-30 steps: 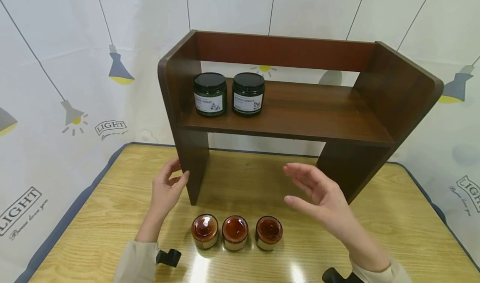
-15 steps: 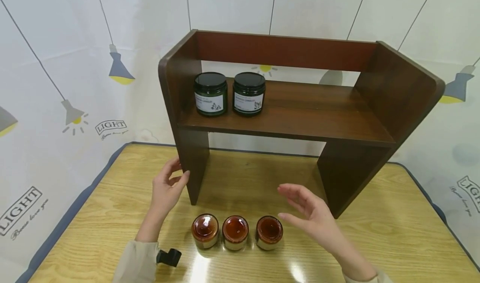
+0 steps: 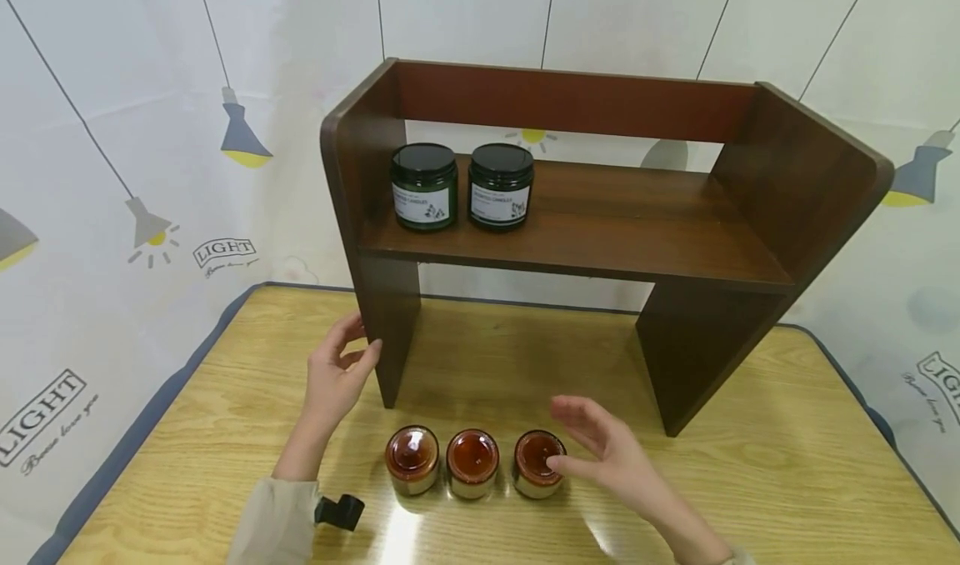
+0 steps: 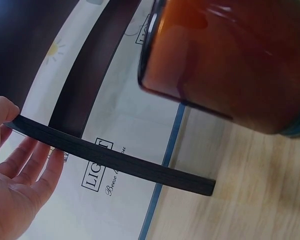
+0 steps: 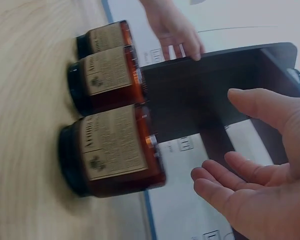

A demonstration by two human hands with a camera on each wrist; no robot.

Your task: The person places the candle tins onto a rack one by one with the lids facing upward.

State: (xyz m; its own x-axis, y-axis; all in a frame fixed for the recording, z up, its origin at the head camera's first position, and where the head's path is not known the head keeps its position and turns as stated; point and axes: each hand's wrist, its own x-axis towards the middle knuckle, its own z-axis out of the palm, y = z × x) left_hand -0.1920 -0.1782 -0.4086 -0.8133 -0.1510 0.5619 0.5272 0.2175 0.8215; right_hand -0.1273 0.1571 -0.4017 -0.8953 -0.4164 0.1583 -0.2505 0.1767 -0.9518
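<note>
Three amber glass candle jars stand upside down on their dark lids, in a row before the shelf: the left jar, the middle jar and the right jar. My right hand hovers at the right jar, thumb and fingers spread; in the right wrist view a gap shows between it and the jars' tan labels. My left hand holds the front edge of the shelf's left side panel, thumb on one face and fingers on the other, as the left wrist view shows.
A dark brown wooden shelf stands on the wood-grain table. On its board, at the left, sit two dark green candle jars with black lids, the left one and the right one. A lamp-print cloth hangs behind.
My right hand has come down and to the left, from in front of the shelf's right side to the right amber jar. The left hand and all jars stay where they were.
</note>
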